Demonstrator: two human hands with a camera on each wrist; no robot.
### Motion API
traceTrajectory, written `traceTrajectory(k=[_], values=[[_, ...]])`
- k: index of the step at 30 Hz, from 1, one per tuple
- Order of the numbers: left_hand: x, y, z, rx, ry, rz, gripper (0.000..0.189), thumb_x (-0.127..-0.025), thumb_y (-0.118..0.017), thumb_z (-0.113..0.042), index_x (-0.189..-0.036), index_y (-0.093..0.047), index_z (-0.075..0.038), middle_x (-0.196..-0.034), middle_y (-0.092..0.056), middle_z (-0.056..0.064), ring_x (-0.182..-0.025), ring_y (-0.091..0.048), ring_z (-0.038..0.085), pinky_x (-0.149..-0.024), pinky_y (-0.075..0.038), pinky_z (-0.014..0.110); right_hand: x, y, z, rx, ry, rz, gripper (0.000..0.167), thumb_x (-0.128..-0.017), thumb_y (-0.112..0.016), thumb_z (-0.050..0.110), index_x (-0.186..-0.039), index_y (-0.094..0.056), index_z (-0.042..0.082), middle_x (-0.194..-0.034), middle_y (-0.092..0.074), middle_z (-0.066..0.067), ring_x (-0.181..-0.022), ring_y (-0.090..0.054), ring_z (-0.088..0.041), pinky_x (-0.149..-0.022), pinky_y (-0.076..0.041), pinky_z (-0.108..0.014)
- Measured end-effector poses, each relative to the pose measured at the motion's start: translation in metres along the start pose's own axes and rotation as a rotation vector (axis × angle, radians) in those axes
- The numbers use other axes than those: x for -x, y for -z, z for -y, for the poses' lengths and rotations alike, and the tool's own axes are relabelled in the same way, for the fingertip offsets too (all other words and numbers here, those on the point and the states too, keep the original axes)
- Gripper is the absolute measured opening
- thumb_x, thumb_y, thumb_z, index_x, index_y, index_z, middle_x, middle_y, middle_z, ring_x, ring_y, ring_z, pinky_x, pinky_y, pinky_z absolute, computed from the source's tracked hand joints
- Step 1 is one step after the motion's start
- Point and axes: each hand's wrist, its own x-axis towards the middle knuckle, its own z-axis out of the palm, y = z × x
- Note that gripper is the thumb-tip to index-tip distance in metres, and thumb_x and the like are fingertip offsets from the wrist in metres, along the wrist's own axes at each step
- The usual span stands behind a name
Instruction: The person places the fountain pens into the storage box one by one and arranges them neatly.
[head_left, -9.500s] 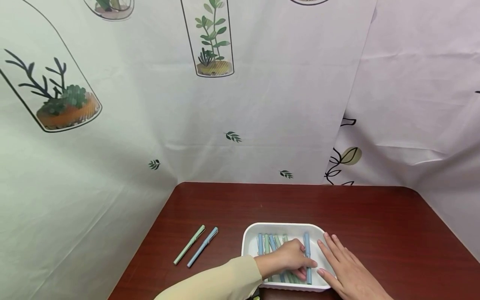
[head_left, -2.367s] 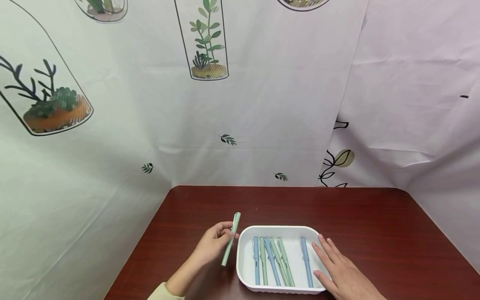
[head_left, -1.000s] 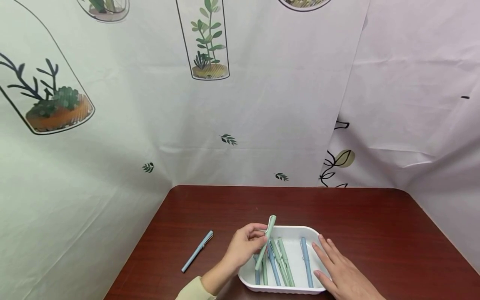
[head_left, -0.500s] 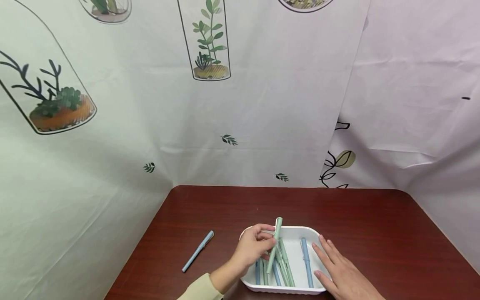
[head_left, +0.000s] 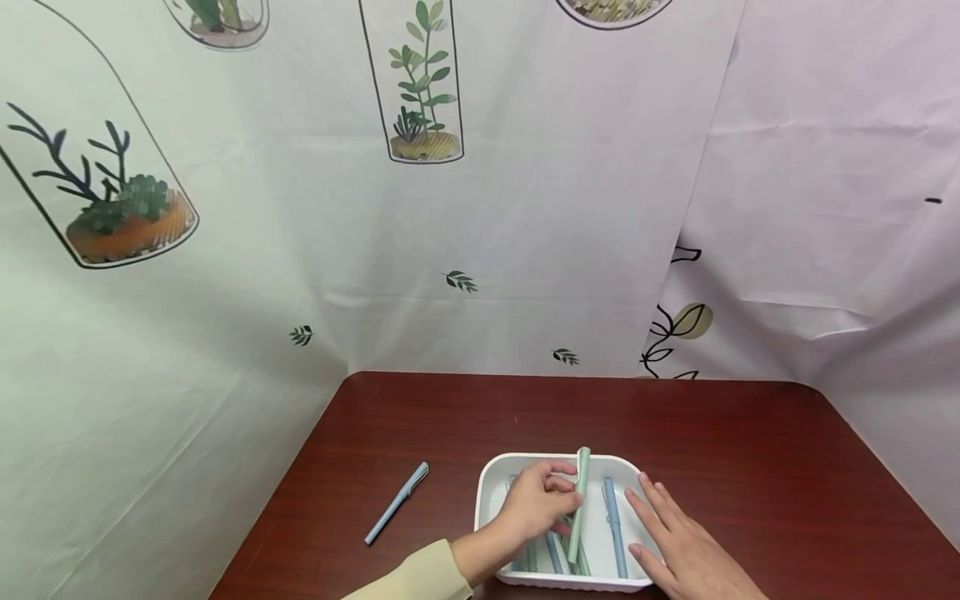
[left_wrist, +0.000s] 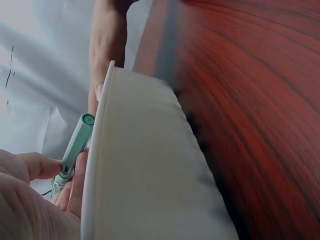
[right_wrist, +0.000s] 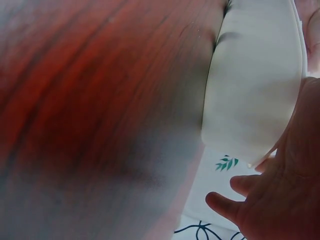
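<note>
My left hand (head_left: 536, 504) pinches a green pen (head_left: 580, 508) between thumb and fingers, over the white tray (head_left: 491, 483). In the left wrist view the same green pen (left_wrist: 78, 142) shows past the tray wall, thumb on one side and fingers on the other. Inside the tray a blue pen (head_left: 613, 527) lies alone toward the right. Several blue and green pens lie in the left half, partly hidden by the left hand. My right hand (head_left: 686, 537) has its fingers spread and rests at the tray's right rim; the right wrist view shows this hand (right_wrist: 280, 195) against the tray edge.
A single blue pen (head_left: 396, 503) lies on the dark red wooden table (head_left: 442, 417), left of the tray. Behind the table's far edge hangs a pale cloth backdrop (head_left: 525, 233) printed with plants.
The left hand picked up the green pen from the table at left and carried it rightward over the tray. Earlier it was inside the tray by the right-hand blue pen. The right hand stays at the rim.
</note>
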Motion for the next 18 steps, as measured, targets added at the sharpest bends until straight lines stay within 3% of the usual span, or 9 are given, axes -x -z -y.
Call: traceTrajectory(k=[6,18], values=[[-0.001,-0.009,0.002,-0.001,0.02,0.01,0.032,-0.085,-0.066,0.005,-0.116,-0.06,0.001,-0.088,-0.068,0.004,-0.07,-0.065,0.012,-0.053,-0.06,0.035,0.001,-0.003,0.0,0.038,0.026,-0.036,0.069,-0.092,-0.068,0.049,-0.15,-0.05,0.016,-0.157,-0.044,-0.011,-0.137,-0.048,-0.038,-0.096,-0.053,-0.053],[-0.007,-0.024,0.012,0.053,0.092,-0.019,0.032,-0.086,-0.066,0.003,-0.116,-0.055,0.002,-0.09,-0.063,0.006,-0.072,-0.068,0.015,-0.06,-0.062,0.039,0.001,-0.002,0.001,-0.016,-0.008,0.005,0.07,-0.092,-0.067,0.05,-0.151,-0.049,0.017,-0.157,-0.043,-0.013,-0.139,-0.046,-0.039,-0.096,-0.051,-0.057]])
